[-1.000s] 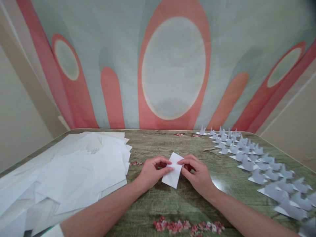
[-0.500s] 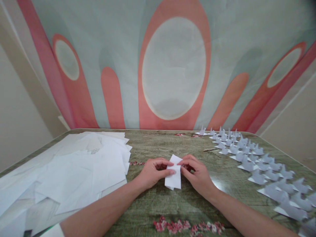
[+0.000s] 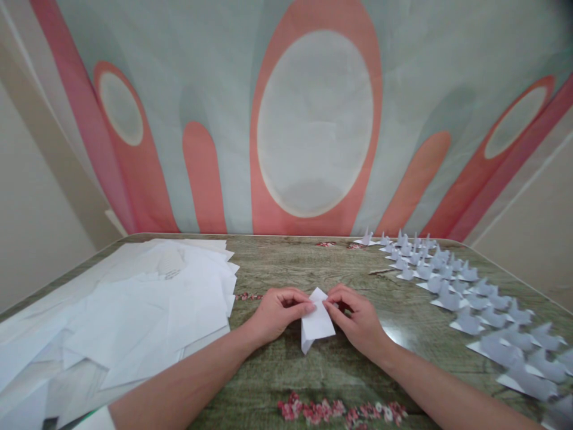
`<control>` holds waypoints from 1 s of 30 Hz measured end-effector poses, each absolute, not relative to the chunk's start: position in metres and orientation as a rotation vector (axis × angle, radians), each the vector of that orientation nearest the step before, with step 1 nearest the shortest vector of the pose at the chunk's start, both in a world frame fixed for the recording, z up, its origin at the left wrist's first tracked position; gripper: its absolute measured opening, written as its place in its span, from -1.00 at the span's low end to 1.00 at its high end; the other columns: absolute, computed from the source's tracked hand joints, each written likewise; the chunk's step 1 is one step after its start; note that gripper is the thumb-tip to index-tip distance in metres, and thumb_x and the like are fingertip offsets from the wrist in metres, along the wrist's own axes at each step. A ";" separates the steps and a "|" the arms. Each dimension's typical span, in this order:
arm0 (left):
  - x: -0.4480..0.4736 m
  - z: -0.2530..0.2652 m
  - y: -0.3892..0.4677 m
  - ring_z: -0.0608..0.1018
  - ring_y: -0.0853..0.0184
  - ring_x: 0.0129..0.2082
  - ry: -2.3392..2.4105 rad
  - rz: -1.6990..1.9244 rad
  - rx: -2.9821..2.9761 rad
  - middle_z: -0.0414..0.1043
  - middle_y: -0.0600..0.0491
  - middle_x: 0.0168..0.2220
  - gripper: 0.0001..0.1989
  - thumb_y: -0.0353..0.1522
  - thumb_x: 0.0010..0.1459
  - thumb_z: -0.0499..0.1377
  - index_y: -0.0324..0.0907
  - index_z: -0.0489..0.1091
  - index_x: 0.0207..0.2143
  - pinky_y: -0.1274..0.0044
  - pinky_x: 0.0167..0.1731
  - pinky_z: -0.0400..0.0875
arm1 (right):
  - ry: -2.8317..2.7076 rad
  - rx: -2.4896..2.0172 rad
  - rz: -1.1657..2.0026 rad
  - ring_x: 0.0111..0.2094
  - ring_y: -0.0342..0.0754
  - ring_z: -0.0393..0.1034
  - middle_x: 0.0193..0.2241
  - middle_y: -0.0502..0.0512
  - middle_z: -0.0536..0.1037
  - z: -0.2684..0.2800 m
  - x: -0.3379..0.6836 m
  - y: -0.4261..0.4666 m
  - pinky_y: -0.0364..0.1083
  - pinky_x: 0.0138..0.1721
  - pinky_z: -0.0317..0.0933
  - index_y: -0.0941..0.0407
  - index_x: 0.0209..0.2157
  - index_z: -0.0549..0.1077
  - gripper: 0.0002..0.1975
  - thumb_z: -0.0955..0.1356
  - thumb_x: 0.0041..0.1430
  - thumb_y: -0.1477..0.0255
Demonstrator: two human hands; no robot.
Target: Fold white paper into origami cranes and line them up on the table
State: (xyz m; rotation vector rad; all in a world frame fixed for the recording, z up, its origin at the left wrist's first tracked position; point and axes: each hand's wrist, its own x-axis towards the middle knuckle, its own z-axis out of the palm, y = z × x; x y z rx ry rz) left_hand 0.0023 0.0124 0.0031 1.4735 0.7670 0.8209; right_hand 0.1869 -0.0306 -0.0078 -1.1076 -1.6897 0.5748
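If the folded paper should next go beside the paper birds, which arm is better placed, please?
Probably the right grip: it touches the folded paper on the side nearer the paper birds. The left grip holds the opposite side, nearer the loose sheets.

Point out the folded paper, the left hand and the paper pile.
Folded paper (image 3: 319,322), head view: broad face.
Left hand (image 3: 278,312), head view: middle.
Paper pile (image 3: 134,316), head view: upper sheets.

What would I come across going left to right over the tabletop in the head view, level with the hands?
Pile of white paper sheets, small pink blossom strip, left hand, folded white paper, right hand, rows of white paper birds.
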 end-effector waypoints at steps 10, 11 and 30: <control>0.007 0.007 0.006 0.36 0.45 -0.52 0.874 0.856 1.319 0.43 0.08 -0.53 -0.78 -0.26 -0.07 0.27 -0.28 0.47 -0.50 0.62 -0.44 0.21 | -1.698 -1.076 0.592 -0.47 -0.15 0.24 -0.49 0.02 0.36 -0.006 0.184 -0.034 -0.17 -0.44 0.11 0.14 -0.45 0.37 -0.85 0.26 0.16 0.42; 0.007 0.007 0.006 0.35 0.46 -0.53 0.883 0.866 1.310 0.42 0.09 -0.54 -0.77 -0.26 -0.07 0.26 -0.29 0.47 -0.50 0.63 -0.46 0.20 | -1.688 -1.082 0.607 -0.46 -0.15 0.25 -0.48 0.03 0.37 -0.005 0.184 -0.034 -0.17 -0.43 0.12 0.14 -0.44 0.38 -0.85 0.26 0.17 0.41; 0.008 0.005 0.008 0.44 0.41 -0.50 0.891 0.945 1.235 0.44 0.06 -0.50 -0.67 -0.23 -0.18 0.32 -0.26 0.37 -0.40 0.60 -0.46 0.27 | -1.400 -1.190 0.907 -0.69 -0.24 0.16 -0.66 -0.13 0.28 -0.013 0.178 -0.036 -0.24 -0.68 0.05 0.10 -0.46 0.20 -0.74 0.29 0.12 0.23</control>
